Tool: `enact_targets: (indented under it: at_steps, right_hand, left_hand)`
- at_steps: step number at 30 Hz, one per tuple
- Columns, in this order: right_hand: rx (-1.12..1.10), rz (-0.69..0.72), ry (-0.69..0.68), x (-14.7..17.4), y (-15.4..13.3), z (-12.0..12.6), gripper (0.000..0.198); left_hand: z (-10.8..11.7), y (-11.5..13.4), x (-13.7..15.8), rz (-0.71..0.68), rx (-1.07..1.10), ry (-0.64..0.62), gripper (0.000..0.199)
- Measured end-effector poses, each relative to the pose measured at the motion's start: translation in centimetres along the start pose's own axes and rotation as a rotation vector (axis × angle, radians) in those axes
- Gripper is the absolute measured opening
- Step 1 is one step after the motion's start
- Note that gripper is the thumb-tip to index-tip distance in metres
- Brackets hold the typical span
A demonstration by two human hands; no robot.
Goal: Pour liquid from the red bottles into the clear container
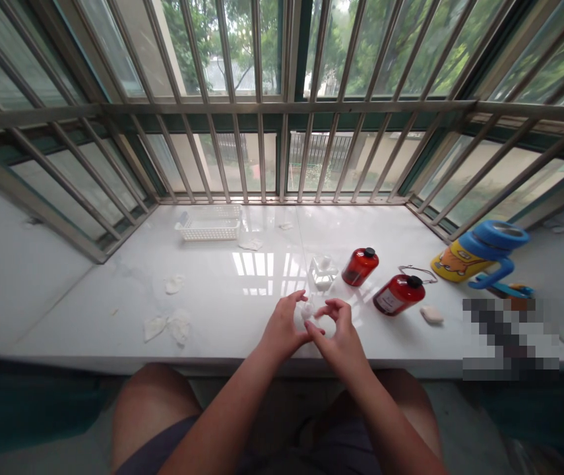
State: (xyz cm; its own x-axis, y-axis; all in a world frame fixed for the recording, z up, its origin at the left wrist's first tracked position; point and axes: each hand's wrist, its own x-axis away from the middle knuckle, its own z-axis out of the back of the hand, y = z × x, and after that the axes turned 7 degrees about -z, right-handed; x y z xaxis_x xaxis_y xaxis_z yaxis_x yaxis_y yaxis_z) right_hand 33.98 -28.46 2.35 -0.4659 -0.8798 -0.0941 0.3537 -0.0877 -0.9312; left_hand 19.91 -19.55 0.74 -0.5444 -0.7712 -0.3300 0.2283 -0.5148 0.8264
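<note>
My left hand and my right hand meet over the front part of the white ledge, fingers curved and thumbs close together. Between their fingertips is a small whitish, partly see-through thing; its kind is not clear, and the fingers cover part of it. Just beyond the hands stands a clear square glass bottle. To its right is a red bottle with a black cap. A second red bottle, with a pale label and black cap, stands nearer on the right.
A white plastic basket sits at the back left. Crumpled white tissues lie on the left. On the right are a pale soap-like block, a thin looped cord and a blue-yellow flask. Metal window bars enclose the ledge.
</note>
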Motion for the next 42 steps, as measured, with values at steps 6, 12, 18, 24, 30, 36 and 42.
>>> enact_targets:
  at_steps: [6, 12, 18, 24, 30, 36, 42]
  right_hand:
    - [0.035, 0.040, 0.066, 1.0, 1.5, 1.2, 0.049]
    - [0.150, 0.047, 0.078, 5.0, 4.1, 3.0, 0.027]
    - [0.445, 0.324, -0.159, 9.5, 11.4, 5.2, 0.018]
    - [0.945, 0.017, -0.127, 12.3, 21.4, 7.0, 0.032]
    - [1.201, -0.245, -0.188, 10.6, 21.7, 7.5, 0.042]
    - [1.164, -0.414, -0.242, 8.1, 22.9, 7.1, 0.057]
    - [1.092, -0.381, -0.274, 8.2, 23.6, 7.0, 0.058]
  left_hand:
    - [0.1, -0.8, 0.3, -0.038, -0.017, -0.021, 0.089]
    - [2.1, -0.9, -0.2, -0.067, -0.021, -0.181, 0.092]
    - [4.7, 0.2, -2.0, 0.062, 0.157, -0.156, 0.092]
    - [10.6, 5.0, -6.2, 0.034, 0.361, -0.003, 0.103]
    - [16.3, 11.5, -8.7, -0.174, 0.337, 0.017, 0.108]
    - [18.1, 14.7, -8.8, -0.223, 0.260, 0.009, 0.100]
    - [17.0, 13.1, -7.9, -0.170, 0.203, 0.021, 0.089]
